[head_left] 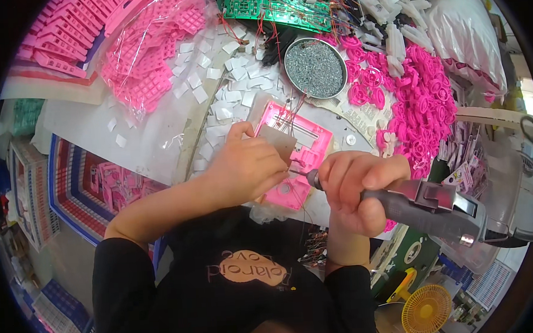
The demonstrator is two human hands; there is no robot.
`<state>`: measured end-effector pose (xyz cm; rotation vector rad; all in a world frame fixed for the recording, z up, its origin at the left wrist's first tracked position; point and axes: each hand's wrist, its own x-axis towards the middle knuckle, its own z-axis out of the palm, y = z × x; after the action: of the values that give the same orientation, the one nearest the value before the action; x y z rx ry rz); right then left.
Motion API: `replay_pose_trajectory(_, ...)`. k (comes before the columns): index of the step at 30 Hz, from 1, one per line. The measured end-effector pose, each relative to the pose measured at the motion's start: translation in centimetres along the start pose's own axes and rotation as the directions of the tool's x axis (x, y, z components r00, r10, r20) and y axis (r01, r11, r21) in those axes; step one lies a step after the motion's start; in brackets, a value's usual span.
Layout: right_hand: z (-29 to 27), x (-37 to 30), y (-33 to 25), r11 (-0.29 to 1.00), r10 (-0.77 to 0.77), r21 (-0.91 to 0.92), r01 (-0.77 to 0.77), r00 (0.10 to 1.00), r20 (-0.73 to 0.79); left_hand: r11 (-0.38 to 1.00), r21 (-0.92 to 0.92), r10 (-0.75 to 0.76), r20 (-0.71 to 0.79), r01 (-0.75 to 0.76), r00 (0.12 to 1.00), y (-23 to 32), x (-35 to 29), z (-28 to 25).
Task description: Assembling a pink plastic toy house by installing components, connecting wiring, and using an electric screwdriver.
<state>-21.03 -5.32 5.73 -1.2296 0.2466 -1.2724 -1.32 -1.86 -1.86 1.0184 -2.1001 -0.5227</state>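
My right hand (364,185) is wrapped round a grey electric screwdriver (416,210), held nearly level with its bit pointing left. The bit's tip reaches a pink plastic housing (316,141) lying on the table before me. Across the housing lies a flat grey-brown square piece (279,142). My left hand (248,167) is closed at that piece's left edge, its fingers curled over the housing; the thumb is hidden. Thin dark wires run from the housing's upper part towards the back.
Behind the housing stands a round metal dish (315,67) of small screws. Pink ring-shaped parts (423,104) are heaped at right, white square pieces (238,77) lie scattered left. Green circuit boards (276,12) with wires sit at the back, near bagged pink keypads (152,52).
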Motion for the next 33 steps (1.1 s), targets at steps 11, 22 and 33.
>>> replay_pose_trajectory(11, 0.4, -0.6, 0.4, 0.992, 0.110, -0.055, -0.110, 0.994, -0.012, 0.999, 0.030, 0.031, 0.021, -0.031, 0.999, -0.3, 0.1, -0.2)
replay_pose_trajectory(22, -0.5, -0.4, 2.9, 1.000, 0.011, -0.023, -0.012, 0.997, -0.078, 0.990, 0.138, 0.051, -0.055, -0.043, 0.997, -1.1, -1.1, -0.1)
replay_pose_trajectory(33, -1.5, -0.2, 6.5, 0.956, 0.032, -0.289, -0.046, 0.998, -0.052, 0.977, 0.214, -0.006, 0.098, -0.015, 0.995, -0.5, -3.2, 0.6)
